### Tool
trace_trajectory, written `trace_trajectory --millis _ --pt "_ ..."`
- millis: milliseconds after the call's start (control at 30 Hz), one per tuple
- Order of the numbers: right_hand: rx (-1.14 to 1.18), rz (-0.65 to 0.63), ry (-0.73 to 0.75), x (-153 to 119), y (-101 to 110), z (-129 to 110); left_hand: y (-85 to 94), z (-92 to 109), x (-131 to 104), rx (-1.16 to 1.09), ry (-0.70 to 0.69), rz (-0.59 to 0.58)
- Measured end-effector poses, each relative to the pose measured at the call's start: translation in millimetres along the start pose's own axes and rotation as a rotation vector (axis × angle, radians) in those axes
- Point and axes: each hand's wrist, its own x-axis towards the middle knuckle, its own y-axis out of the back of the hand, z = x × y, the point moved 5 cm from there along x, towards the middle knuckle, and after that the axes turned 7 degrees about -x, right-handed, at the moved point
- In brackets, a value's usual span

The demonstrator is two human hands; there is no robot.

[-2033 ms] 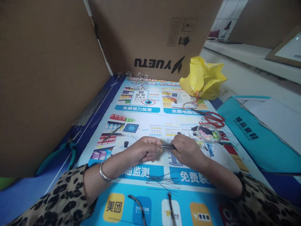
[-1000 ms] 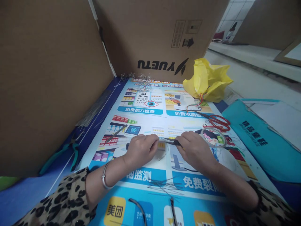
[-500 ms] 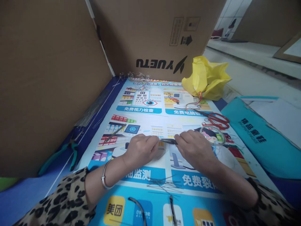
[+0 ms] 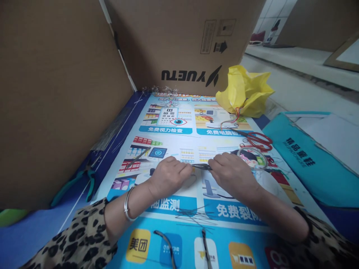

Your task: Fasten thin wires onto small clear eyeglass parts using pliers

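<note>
Gripping one pair of needle-nose pliers (image 4: 202, 166) near centre, right hand (image 4: 234, 172) palm-down, nose toward 9 o'clock; left hand (image 4: 169, 176) palm-down, fingers closed, contents hidden. Two black strips (image 4: 206, 247) at 6 o'clock.

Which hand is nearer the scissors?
Right. The right hand is just below and left of the scissors in view; the left hand is lower and much farther left.
</note>
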Motion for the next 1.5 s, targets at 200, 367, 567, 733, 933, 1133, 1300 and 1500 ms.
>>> trace_trajectory --millis 200,367,567,733,933,1133,1300,1500 --pt "0.133 -0.146 -0.028 -0.3 -6.3 5.6 -4.8 0.6 -2.7 0.007 -0.104 -0.044" --pt "0.185 -0.248 -0.049 -0.5 -7.6 9.4 -7.5 -1.3 -2.0 -0.026 -0.123 -0.052" --pt "0.209 -0.298 -0.079 1.8 -13.3 16.0 -15.7 -12.7 0.9 -0.144 0.045 -0.044" --pt "0.24 -0.302 -0.113 3.1 -18.6 22.8 -22.1 -28.5 -2.1 -0.345 0.332 -0.055" --pt "0.257 -0.264 -0.105 5.1 -18.9 18.9 -21.1 -40.2 -3.9 -0.503 0.593 -0.087" --pt "0.263 -0.26 -0.117 4.1 -22.4 16.0 -21.1 -39.4 -5.6 -0.501 0.599 -0.096" --pt "0.264 -0.315 -0.149 4.8 -21.4 15.8 -19.9 -35.9 -8.5 -0.413 0.478 -0.035" --pt "0.313 -0.369 -0.168 7.0 -21.0 14.2 -17.6 -33.9 -8.3 -0.366 0.419 -0.001"
